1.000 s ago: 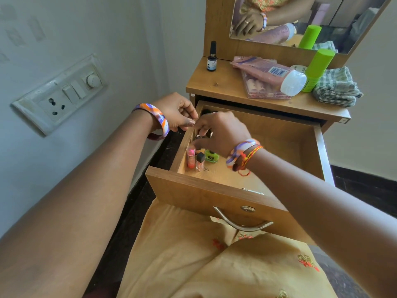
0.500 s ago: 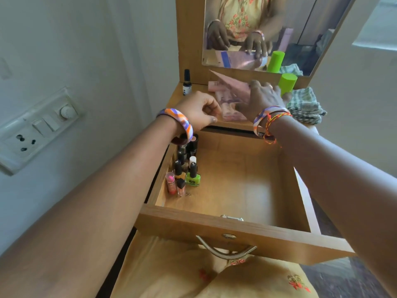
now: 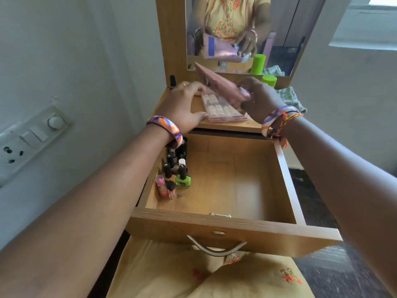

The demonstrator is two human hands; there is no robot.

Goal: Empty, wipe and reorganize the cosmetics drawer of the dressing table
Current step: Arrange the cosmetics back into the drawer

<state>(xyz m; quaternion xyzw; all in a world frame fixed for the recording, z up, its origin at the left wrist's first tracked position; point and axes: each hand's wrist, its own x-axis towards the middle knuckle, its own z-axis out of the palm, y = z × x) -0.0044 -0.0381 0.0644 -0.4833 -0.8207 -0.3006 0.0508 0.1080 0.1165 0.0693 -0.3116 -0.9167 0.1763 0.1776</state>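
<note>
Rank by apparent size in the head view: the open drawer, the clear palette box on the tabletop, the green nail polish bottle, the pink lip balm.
1. Open drawer
2. Clear palette box
3. Green nail polish bottle and pink lip balm: too alike to rank.

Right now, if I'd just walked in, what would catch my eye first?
Probably the two hands over the tabletop: the right hand holds a pink tube tilted above a clear nail case, while the left hand rests by the case's edge. Below, the open drawer is mostly bare, with small bottles crowded into its left side, a bright green bottle standing out. Behind, the mirror repeats the hands and tube.
</note>
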